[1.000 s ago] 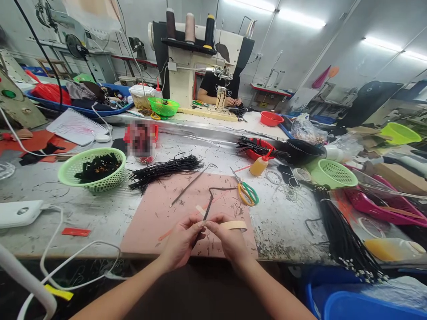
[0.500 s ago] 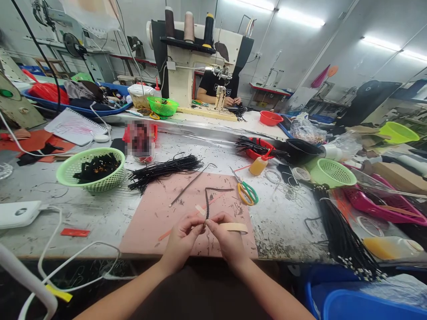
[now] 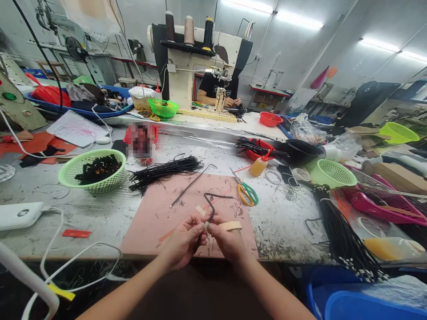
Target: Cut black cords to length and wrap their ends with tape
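Over the near edge of a pink mat, my left hand and my right hand meet fingertip to fingertip. Both pinch one black braided cord that rises from between them and bends to the right. A beige strip of tape lies across my right hand's fingers. A long metal needle tool rests on the mat beyond, and green-handled scissors lie at the mat's right edge.
A bundle of black cords lies behind the mat; a green basket stands left, another right. A yellow glue bottle, a second cord bundle, a white cable and a sewing machine with a seated person surround me.
The cord's free end has dropped and curled lower over my hands. My hands stay together at the mat's near edge, shifted slightly; the tape strip sits closer to my right fingers.
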